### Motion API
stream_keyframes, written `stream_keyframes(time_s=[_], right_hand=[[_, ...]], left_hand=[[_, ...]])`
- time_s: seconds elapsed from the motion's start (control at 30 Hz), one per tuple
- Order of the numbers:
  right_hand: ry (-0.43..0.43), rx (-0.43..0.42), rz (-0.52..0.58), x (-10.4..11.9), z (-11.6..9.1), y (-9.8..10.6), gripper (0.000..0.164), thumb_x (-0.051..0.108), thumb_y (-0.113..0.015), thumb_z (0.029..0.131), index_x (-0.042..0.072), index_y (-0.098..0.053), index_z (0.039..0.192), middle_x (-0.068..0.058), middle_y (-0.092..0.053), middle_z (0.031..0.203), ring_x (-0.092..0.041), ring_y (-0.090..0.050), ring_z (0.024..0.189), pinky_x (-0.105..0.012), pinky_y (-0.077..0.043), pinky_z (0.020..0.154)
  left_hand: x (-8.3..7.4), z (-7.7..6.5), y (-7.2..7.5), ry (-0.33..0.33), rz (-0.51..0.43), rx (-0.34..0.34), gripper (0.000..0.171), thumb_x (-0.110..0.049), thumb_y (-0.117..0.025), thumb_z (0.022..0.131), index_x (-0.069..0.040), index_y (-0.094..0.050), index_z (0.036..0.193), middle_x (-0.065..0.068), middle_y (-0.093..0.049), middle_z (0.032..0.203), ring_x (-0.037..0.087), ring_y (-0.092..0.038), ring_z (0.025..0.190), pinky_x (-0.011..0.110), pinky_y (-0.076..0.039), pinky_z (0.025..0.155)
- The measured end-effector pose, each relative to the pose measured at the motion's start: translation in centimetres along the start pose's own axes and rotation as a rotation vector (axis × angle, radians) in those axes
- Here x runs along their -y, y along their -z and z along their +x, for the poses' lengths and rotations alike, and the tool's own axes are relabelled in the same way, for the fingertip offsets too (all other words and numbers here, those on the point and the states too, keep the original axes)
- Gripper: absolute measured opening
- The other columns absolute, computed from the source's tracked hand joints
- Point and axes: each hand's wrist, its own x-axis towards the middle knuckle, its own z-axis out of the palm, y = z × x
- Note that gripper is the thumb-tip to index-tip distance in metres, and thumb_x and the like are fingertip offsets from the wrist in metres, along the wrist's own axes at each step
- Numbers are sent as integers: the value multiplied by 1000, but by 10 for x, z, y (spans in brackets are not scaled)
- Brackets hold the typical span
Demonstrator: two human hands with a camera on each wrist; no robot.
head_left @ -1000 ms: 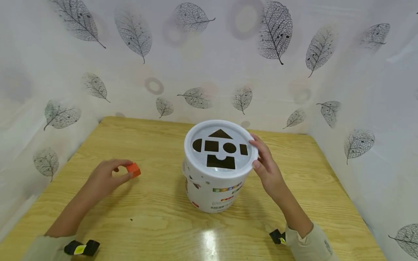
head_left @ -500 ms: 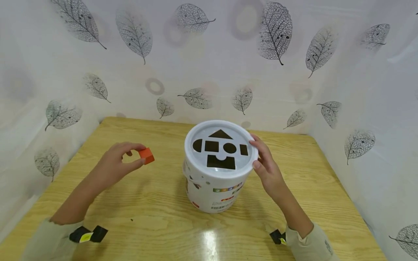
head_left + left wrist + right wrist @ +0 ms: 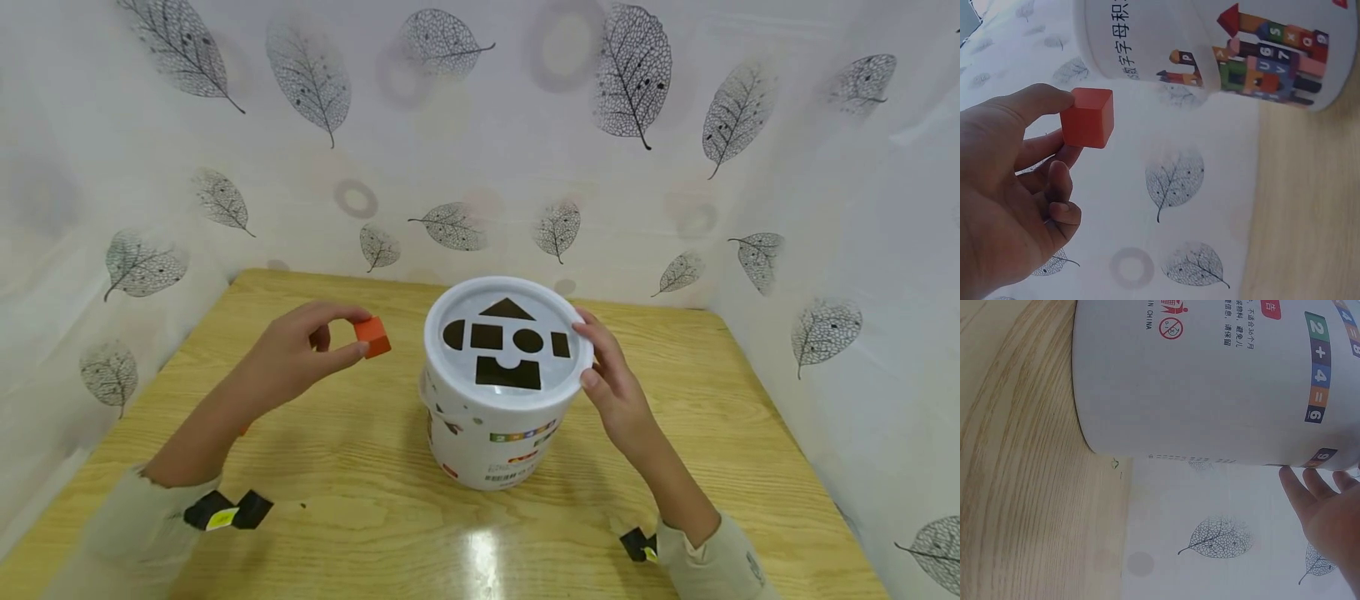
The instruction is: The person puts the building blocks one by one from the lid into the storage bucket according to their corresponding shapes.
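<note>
My left hand (image 3: pixel 296 350) pinches a red cube block (image 3: pixel 373 337) between thumb and fingertips, raised over the table left of the white bucket (image 3: pixel 480 446). In the left wrist view the cube (image 3: pixel 1087 117) shows flat faces, close by the printed bucket wall (image 3: pixel 1260 56). The bucket's white lid (image 3: pixel 510 400) has several dark cut-outs: a triangle, a half circle, a square, a circle, a narrow rectangle and a notched block shape. My right hand (image 3: pixel 618 396) rests against the lid's right rim. In the right wrist view its extended fingers (image 3: pixel 1300 494) touch the bucket's side.
The bucket stands upright on a wooden table (image 3: pixel 360 517). A small orange-red bit (image 3: pixel 244 430) peeks out beside the left forearm, mostly hidden. Leaf-patterned sheeting (image 3: pixel 465 150) surrounds the table at the back and sides. A tiny dark speck (image 3: pixel 303 505) lies at front left.
The left hand has lifted the red cube and carried it right, toward the bucket. A small orange-red bit now shows by the forearm. The right hand and bucket have stayed put.
</note>
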Motion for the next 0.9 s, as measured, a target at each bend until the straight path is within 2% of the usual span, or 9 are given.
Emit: stream_keyframes(time_s=[0.2,0.37,0.63,0.9], right_hand=[[11,7,3,-2,1,0,53,27,-46,109,6,-31,155,-7,-19,167,-20,-42,141,-22,-48,102],[20,11,-9,-4,1,1,55,30,-46,109,6,-31,155,-8,-18,167,-18,-40,143,-22,-47,103],[10,10,-11,-3,0,2,55,32,-46,108,7,-31,155,-6,-18,167,-15,-40,143,-23,-47,103],[11,6,1,-3,0,1,55,30,-47,108,6,-31,155,-7,-18,167,-26,-39,145,-23,-47,103]], left_hand=[[-17,8,3,-63,-23,-33,34,-28,-71,95,-20,-67,127,2,-57,94,19,-48,73,28,-40,57],[-31,16,5,-117,-72,-33,33,-25,-71,95,-20,-67,127,1,-57,94,19,-48,74,28,-39,60],[-49,39,-9,-250,-136,24,32,-24,-73,93,-19,-68,124,-3,-61,106,19,-49,77,30,-40,62],[-67,60,-27,-263,-155,119,35,-30,-75,91,-24,-68,125,-3,-61,106,19,-50,82,33,-42,63]])
